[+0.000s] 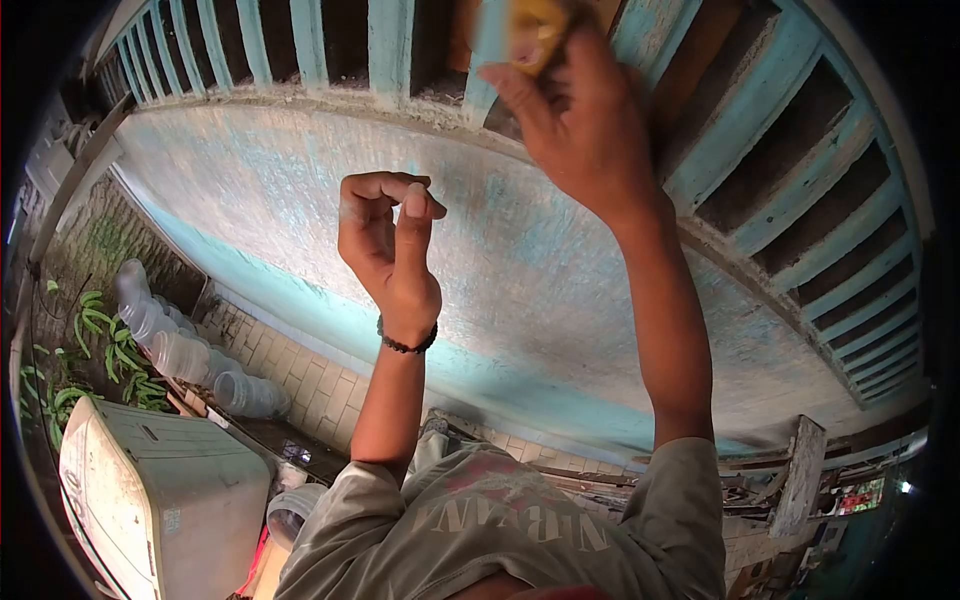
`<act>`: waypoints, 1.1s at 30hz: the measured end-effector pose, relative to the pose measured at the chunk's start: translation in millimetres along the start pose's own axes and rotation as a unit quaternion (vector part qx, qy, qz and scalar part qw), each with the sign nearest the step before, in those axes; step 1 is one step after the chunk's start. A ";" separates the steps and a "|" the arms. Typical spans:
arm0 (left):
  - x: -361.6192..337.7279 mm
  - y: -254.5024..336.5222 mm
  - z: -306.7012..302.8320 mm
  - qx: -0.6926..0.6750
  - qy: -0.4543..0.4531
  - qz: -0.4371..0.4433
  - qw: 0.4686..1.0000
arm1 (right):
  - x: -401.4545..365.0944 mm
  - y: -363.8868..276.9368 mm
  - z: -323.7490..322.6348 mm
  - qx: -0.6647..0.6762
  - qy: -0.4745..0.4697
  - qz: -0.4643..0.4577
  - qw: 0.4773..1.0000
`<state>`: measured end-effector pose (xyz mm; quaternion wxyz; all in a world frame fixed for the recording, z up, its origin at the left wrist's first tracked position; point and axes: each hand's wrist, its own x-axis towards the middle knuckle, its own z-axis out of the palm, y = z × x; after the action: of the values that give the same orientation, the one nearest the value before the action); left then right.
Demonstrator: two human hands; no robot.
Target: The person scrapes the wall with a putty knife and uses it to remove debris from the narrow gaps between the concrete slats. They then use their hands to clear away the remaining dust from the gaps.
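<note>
My right hand (pixel 590 130) is raised to the top of the slatted wall, its fingers and thumb closed on a yellow object (pixel 537 35). Motion smears this object, and its kind cannot be made out. Lower and further left, my left hand (pixel 390 235) hangs in front of the worn blue-and-grey wall (pixel 520 250). Its thumb presses against the curled fingertips; whatever may lie between them is too small or hidden to name. A dark beaded bracelet (pixel 408 343) circles the left wrist.
Turquoise slats (pixel 740 215) with dark gaps run along the top of the wall. At lower left stand a large whitish box (pixel 165 500), several clear plastic containers (pixel 250 393) and green plants (pixel 95 325). A weathered post (pixel 800 475) stands at lower right, by paving.
</note>
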<state>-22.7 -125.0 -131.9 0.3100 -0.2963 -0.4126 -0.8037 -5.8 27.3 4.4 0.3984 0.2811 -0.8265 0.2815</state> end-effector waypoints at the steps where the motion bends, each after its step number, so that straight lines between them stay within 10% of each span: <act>1: 0.1 -0.8 -1.6 0.006 0.000 0.008 1.000 | 0.1 -0.1 1.6 -0.020 -0.010 -0.002 1.000; 33: -5.9 22.3 -18.5 0.038 0.033 -0.015 0.999 | 40.8 9.4 42.5 -0.028 0.027 -0.060 0.997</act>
<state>-6.5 -149.6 -134.5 0.3226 -0.2513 -0.4361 -0.8016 -54.9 -5.4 13.1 0.4448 0.3106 -0.8046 0.2414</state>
